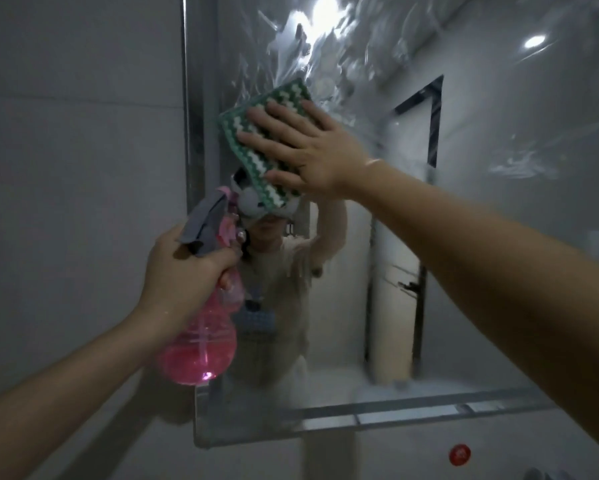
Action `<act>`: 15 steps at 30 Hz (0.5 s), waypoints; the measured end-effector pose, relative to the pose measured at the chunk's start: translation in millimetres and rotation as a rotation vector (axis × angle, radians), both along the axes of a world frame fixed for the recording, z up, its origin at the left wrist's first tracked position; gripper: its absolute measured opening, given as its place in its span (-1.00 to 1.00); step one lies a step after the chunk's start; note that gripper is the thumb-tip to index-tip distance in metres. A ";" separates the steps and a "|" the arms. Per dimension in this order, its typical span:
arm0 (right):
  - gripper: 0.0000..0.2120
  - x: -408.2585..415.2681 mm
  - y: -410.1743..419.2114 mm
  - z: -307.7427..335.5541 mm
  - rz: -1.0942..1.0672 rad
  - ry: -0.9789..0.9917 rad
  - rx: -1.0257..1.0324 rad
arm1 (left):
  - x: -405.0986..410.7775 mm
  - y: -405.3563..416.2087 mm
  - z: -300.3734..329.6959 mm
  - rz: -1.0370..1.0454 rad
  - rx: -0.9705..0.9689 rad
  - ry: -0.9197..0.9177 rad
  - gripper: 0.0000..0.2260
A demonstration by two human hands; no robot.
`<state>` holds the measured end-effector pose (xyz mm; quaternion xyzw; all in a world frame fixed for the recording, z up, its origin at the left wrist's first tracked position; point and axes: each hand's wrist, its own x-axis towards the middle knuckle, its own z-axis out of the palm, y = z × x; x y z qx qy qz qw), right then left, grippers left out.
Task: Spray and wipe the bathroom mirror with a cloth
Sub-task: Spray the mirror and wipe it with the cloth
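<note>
The bathroom mirror (464,237) fills the centre and right of the view, with wet streaks across its upper part. My right hand (301,150) presses a green-and-white zigzag cloth (249,133) flat against the glass near the mirror's left edge, fingers spread straight. Lower left, my left hand (183,271) grips the neck of a pink translucent spray bottle (204,341) with a grey trigger head (208,223), held just in front of the mirror.
A grey tiled wall (76,168) lies to the left of the mirror's metal frame (190,133). The mirror's bottom edge (360,424) runs above more wall. A small red round object (459,454) sits at the lower right. A person's reflection shows in the glass.
</note>
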<state>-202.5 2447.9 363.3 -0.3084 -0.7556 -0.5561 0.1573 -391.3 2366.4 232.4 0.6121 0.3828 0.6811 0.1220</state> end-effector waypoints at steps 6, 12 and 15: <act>-0.43 76.1 6.7 -20.3 -0.067 0.310 -0.005 | 36.4 -5.2 2.5 -0.025 -0.008 0.063 -0.76; -0.45 115.0 3.0 -74.4 -0.107 0.515 -0.103 | 56.1 -10.8 -18.4 -0.071 -0.058 0.084 -0.82; -0.46 101.7 3.1 -75.6 -0.098 0.595 -0.120 | 48.5 -8.7 -18.0 -0.064 -0.045 0.092 -0.83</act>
